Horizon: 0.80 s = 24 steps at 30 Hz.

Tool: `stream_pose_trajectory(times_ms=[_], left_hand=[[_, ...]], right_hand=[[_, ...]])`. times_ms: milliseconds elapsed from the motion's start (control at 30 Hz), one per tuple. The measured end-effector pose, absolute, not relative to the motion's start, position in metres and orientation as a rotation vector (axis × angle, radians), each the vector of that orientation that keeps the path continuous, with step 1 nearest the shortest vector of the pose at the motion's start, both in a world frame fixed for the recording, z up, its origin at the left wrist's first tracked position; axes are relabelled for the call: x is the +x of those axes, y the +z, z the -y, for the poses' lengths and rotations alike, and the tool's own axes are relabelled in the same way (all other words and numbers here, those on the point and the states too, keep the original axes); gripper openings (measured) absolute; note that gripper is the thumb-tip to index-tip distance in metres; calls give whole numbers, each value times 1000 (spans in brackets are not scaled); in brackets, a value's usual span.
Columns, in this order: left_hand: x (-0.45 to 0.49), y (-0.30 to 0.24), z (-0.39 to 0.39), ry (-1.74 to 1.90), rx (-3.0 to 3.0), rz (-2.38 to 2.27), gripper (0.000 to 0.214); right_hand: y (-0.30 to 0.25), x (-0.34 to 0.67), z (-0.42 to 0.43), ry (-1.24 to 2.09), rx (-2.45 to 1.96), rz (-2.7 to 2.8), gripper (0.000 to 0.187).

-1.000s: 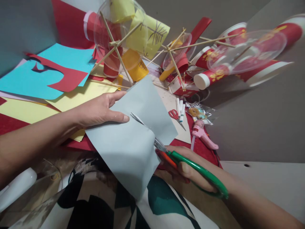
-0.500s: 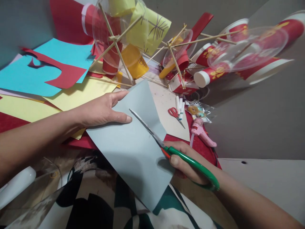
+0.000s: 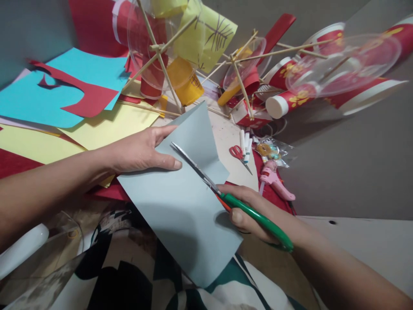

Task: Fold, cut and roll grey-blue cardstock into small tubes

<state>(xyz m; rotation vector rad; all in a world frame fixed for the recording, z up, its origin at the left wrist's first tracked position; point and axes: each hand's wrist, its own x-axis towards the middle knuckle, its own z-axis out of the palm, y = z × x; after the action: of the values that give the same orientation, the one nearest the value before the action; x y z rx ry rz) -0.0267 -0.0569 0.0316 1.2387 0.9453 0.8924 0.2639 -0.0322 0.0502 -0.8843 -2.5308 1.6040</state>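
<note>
A plain, pale grey-blue sheet [image 3: 180, 206] of smooth paper slants above the person's lap, its upper end reaching over the front of the worktop [image 3: 111, 189]. The part beyond the scissors [image 3: 261, 219] bends upward; the nearer part hangs smooth, shadowed low down, with a pointed corner over black, white and green patterned cloth [image 3: 125, 275]. The left hand [image 3: 138, 150] has its grip pinched on the sheet, thumb flat on top, the other fingers mostly hidden. The right hand [image 3: 266, 206] has its grip closed round the scissors, covering much of the handles. Slim metal blades lie along the sheet; how far the lower one passes beneath is hard to tell. The handle is glossy green plastic with orange-red inside.

Beyond lie small red scissors [image 3: 236, 151], white markers [image 3: 248, 146] and a pink glue gun [image 3: 275, 183]. Leftward spread turquoise paper [image 3: 29, 99] and a curved red offcut [image 3: 93, 99]. Behind stand wooden sticks [image 3: 164, 71] crossed over clear round plastic, and red-and-white cups [image 3: 292, 100], some cut off at the right edge.
</note>
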Motion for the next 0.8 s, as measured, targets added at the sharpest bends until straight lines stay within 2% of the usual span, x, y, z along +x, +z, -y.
stream_pose_trajectory(times_ms=[467,633,800], left_hand=[[-22,35,58,1035,1084,-977,47],[-26,30,56,1094,932,-1000,11],[-24,31,55,1072,893,-1008,9]], right_hand=[[43,263,24,1522,-1121,2455,56],[47,261,22,1433,-1158,2433,66],[54,256,20,1460,-1051,2516,69]])
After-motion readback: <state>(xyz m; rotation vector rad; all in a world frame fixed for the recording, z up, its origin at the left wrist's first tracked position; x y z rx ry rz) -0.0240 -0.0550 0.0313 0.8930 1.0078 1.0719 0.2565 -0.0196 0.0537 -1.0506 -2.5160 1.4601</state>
